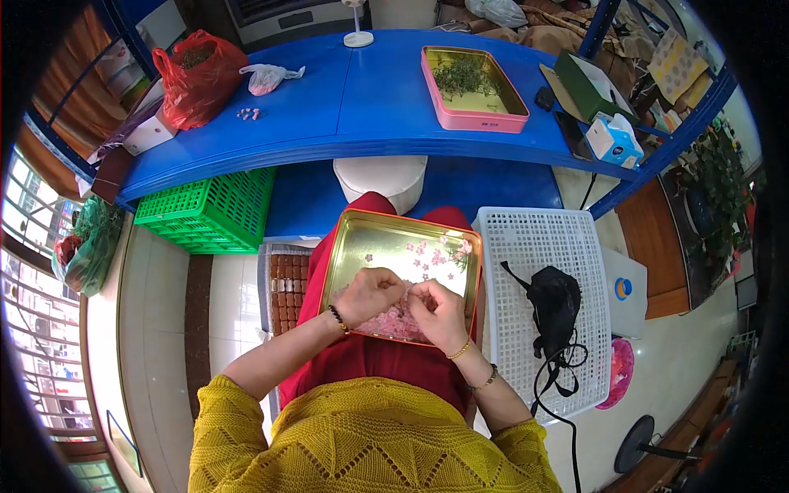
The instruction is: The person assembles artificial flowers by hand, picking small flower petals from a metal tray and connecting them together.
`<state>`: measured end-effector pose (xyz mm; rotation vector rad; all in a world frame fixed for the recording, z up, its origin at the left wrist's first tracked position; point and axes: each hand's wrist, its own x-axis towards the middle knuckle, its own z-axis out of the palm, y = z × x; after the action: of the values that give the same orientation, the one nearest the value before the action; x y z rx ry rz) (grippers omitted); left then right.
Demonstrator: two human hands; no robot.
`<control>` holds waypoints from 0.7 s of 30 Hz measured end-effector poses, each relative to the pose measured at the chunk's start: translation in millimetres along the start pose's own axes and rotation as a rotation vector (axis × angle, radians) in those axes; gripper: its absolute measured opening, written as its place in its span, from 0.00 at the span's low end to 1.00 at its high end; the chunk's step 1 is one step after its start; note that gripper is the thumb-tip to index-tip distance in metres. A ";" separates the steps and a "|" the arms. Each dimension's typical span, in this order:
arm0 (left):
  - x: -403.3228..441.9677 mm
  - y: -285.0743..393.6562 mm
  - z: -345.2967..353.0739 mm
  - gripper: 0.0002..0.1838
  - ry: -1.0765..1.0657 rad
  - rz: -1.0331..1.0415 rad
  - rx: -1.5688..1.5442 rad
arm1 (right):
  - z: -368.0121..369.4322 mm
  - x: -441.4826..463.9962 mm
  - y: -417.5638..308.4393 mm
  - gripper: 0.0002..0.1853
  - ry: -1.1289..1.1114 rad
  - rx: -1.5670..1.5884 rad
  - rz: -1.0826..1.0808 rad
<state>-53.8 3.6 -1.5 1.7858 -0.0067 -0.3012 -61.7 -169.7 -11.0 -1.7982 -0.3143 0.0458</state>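
A gold-lined metal tin (349, 243) with a red rim rests on my lap. Small pink flower pieces (396, 325) are heaped along its near side, and several pink flowers (426, 256) lie scattered at its far right beside a green sprig (462, 260). Above the heap, my left hand (370, 294) and my right hand (439, 314) meet almost tip to tip, each with thumb and fingers pinched together. Whatever sits between the fingertips is too small to make out.
On the blue table (329, 107) stand a pink tin (483, 123) holding green stems, a red plastic bag (196, 80) and a small tied bag (271, 78). A white crate (514, 329) with a black bag (555, 304) is at my right, green crates (218, 209) at left.
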 end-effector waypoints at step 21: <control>-6.0 6.2 0.1 0.10 0.023 0.488 0.312 | 0.8 0.1 4.9 0.01 -0.012 0.014 0.058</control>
<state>-58.6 3.1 5.7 2.0263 -0.4894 0.0779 -60.9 -170.0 -15.9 -1.7939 -0.2701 0.0989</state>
